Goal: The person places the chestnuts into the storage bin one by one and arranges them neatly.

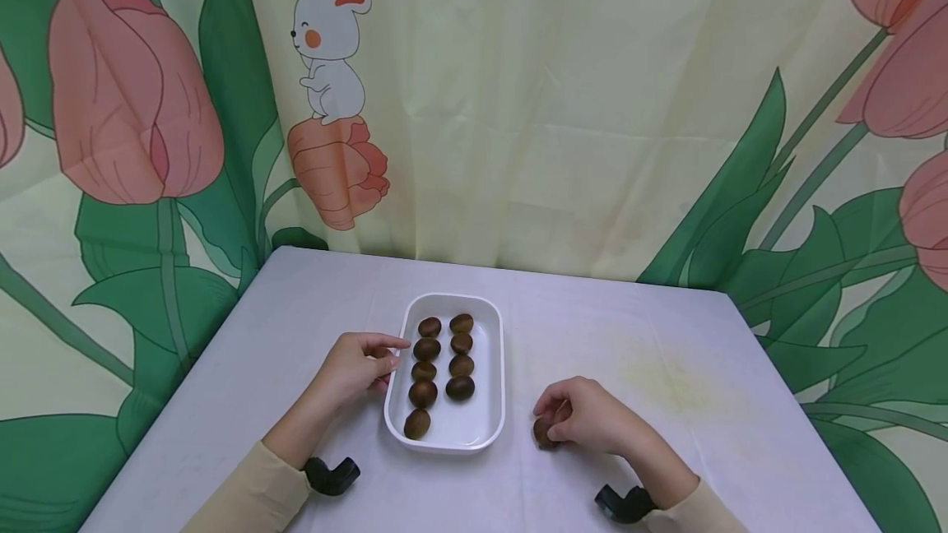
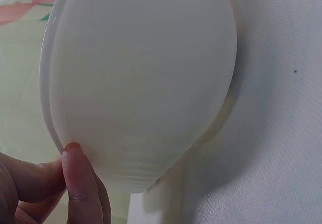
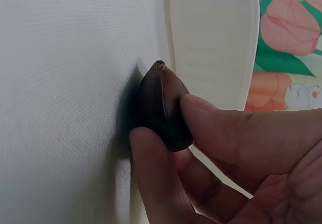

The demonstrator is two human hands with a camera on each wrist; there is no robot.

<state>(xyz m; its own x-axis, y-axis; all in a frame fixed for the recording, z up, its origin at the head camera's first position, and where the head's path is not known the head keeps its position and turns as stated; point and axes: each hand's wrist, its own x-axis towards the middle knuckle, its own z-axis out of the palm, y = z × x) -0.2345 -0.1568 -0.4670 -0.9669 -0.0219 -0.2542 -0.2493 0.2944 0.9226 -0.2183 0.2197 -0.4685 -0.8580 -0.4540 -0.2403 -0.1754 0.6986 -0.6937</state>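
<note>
I have a chestnut (image 3: 163, 108) pinched between thumb and fingers of my right hand (image 1: 588, 418), its base touching the tablecloth (image 1: 666, 368) just beside the right wall of the white tray (image 1: 504, 368). In the right wrist view the grip is plain: thumb on one flank, a finger curled under the other, the pointed tip facing the tray. My left hand (image 1: 355, 368) rests at the tray's left rim, fingers loosely bent with the tips against the wall, steadying it rather than clasping it; the left wrist view shows a fingertip (image 2: 75, 168) touching the tray's underside edge. Inside the tray sit nine chestnuts (image 1: 424, 370) in two columns, five on the left and four on the right, leaving a gap at the near end of the right column. I judge that I am mid-pick, the nut gripped but not lifted. The next move calls for raising it clear of the rim, carrying it left over the wall, and setting it into that gap without nudging its neighbours.
</note>
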